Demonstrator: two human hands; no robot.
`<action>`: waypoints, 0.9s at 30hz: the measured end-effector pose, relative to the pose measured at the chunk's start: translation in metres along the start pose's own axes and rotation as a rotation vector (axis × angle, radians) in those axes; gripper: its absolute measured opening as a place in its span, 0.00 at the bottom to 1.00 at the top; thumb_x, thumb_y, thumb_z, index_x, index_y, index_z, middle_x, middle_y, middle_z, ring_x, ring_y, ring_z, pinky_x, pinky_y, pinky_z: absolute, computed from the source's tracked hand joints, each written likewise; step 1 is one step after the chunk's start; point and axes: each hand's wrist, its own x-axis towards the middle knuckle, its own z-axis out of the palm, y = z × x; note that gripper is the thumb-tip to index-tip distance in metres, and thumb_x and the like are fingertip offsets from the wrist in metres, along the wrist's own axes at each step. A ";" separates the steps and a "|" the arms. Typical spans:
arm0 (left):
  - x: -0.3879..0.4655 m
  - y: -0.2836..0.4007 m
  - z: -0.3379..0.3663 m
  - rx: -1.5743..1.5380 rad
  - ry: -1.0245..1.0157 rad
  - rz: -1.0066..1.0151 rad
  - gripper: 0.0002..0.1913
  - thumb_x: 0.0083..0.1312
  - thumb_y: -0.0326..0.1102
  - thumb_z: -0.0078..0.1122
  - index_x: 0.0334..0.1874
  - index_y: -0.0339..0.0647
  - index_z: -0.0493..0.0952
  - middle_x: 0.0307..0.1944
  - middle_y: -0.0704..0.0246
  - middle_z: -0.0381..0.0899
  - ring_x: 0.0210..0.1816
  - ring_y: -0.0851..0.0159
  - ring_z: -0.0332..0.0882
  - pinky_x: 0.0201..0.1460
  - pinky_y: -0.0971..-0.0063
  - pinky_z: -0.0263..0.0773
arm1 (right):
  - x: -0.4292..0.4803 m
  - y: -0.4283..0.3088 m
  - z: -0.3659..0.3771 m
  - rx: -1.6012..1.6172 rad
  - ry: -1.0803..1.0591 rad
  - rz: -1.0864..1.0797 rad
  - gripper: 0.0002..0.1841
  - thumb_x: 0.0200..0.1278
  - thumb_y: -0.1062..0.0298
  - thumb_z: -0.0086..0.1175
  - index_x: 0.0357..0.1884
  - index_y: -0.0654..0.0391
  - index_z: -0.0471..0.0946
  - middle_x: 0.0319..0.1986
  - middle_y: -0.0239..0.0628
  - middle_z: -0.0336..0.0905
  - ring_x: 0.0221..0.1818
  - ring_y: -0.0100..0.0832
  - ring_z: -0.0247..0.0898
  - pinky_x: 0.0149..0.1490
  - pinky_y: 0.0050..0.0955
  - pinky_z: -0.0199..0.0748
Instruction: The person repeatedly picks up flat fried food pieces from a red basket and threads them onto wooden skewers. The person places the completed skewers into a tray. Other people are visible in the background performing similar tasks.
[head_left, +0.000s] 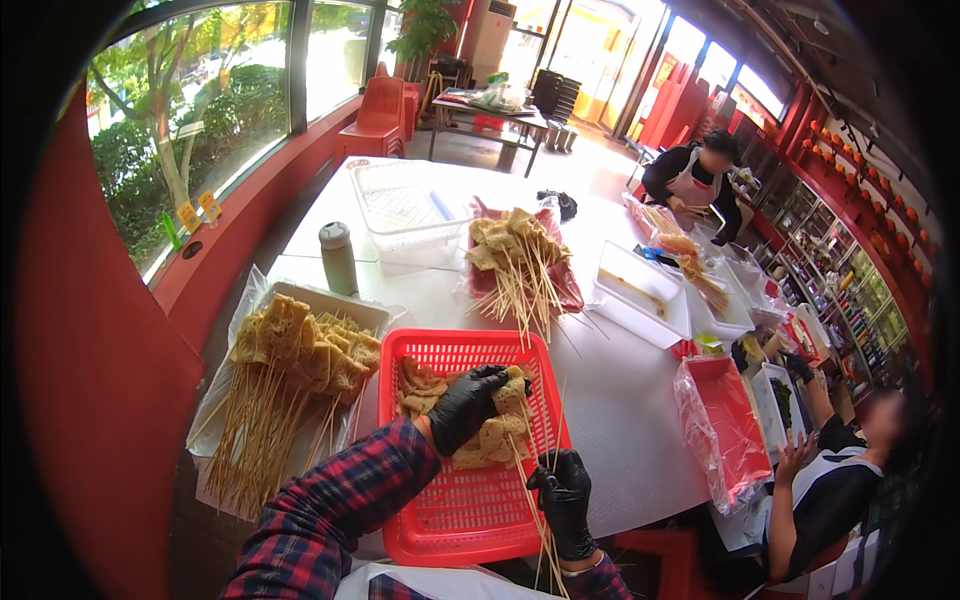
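Observation:
My left hand (463, 409), in a black glove, grips a folded piece of spongy tan tofu skin (511, 391) over a red plastic basket (457, 517). In my right hand (564, 499), also gloved in black, are several thin bamboo skewers (551, 551); one seems to run up to the piece in my left hand, though its tip is hidden. A skewered tofu skin piece (489, 441) rests in the basket below my left hand. Loose tofu skin (420, 386) lies at the basket's far left end.
To the left, a lined tray (367, 306) holds many finished skewers (300, 345). Beyond the basket, more skewers (517, 244) lie on a red tray (568, 289). A bottle (338, 259) stands near a clear plastic bin (416, 238). Two people (697, 176) work at the right side, near an empty-looking red tray (724, 420).

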 end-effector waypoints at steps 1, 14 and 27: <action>0.002 -0.001 -0.001 0.036 0.045 0.033 0.11 0.65 0.35 0.50 0.45 0.36 0.73 0.40 0.65 0.78 0.42 0.66 0.76 0.49 0.73 0.72 | 0.000 0.000 0.001 0.010 -0.001 0.002 0.06 0.58 0.81 0.44 0.34 0.58 0.67 0.19 0.32 0.71 0.13 0.15 0.59 0.16 0.14 0.55; 0.008 -0.005 -0.009 0.535 0.332 0.152 0.04 0.62 0.32 0.56 0.37 0.43 0.78 0.26 0.78 0.76 0.24 0.80 0.70 0.25 0.87 0.64 | 0.001 0.005 0.001 -0.025 0.001 0.034 0.09 0.54 0.84 0.45 0.38 0.65 0.70 0.22 0.31 0.70 0.25 0.21 0.70 0.31 0.21 0.69; 0.001 -0.017 0.016 0.240 0.028 0.062 0.12 0.62 0.30 0.51 0.49 0.41 0.70 0.39 0.70 0.75 0.43 0.68 0.75 0.44 0.75 0.72 | 0.002 0.018 -0.005 0.048 -0.020 -0.048 0.05 0.59 0.81 0.46 0.38 0.63 0.69 0.28 0.30 0.66 0.26 0.20 0.67 0.33 0.19 0.67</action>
